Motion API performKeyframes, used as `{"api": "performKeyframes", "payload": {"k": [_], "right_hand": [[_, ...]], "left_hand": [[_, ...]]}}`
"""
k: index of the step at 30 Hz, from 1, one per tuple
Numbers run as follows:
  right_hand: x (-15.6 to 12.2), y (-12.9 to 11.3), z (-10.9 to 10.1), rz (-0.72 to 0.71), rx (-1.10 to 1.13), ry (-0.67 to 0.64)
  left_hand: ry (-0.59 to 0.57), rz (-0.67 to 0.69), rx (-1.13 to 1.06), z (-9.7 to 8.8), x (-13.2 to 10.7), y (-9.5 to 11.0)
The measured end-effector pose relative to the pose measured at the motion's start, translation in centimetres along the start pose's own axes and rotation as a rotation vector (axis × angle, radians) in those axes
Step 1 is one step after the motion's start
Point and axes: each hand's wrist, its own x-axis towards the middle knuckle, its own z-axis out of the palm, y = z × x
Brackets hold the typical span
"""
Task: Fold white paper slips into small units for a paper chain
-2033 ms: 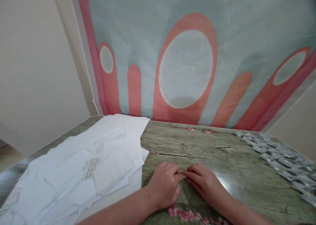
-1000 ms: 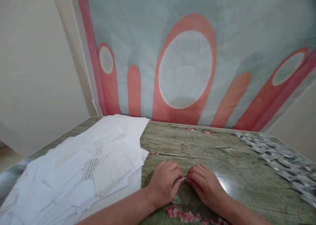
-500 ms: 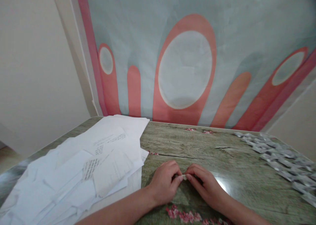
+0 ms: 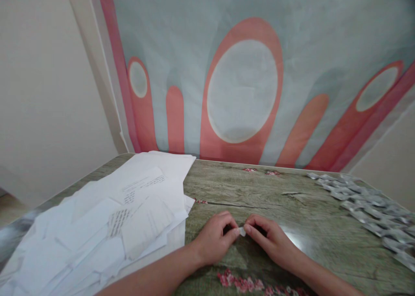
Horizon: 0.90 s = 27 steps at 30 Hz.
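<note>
Between my two hands is a small white piece of paper [image 4: 242,231], mostly covered by the fingers. My left hand [image 4: 218,237] pinches its left end between thumb and forefinger. On the other side, my right hand [image 4: 266,235] grips the right end the same way, fingers curled. Both hands are low over the wood-patterned table [image 4: 233,185], fingertips nearly meeting. The paper's exact folds are too small to make out.
A spread heap of white paper sheets [image 4: 81,218], some printed, covers the table's left side. Rows of folded grey-white paper pieces [image 4: 372,205] lie along the right edge. Behind the table stands a wall covering [image 4: 301,40] with a pink and grey pattern.
The paper piece between my fingertips has turned slightly, and more of its white face shows. My hands stay in nearly the same place.
</note>
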Motion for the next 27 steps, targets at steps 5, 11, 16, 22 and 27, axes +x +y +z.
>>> {"api": "performKeyframes", "payload": {"k": [5,11,16,22,27], "right_hand": [[-0.06,0.01,0.16,-0.023,-0.031,-0.045],[-0.46,-0.03,0.24,-0.043,-0.077,-0.021],[-0.69,-0.03,0.46,-0.057,-0.102,-0.025],[-0.40,-0.16,0.67,-0.001,-0.043,-0.018],[-0.17,-0.35,0.35,-0.008,0.016,0.008]], "left_hand": [[0.012,0.001,0.011,0.08,0.01,0.06],[-0.003,0.016,0.039,-0.02,-0.06,0.50],[-0.029,0.023,0.082,0.03,-0.16,0.48],[-0.016,0.026,0.052,-0.01,0.02,0.19],[-0.031,-0.006,0.059,-0.01,0.11,0.44]]}}
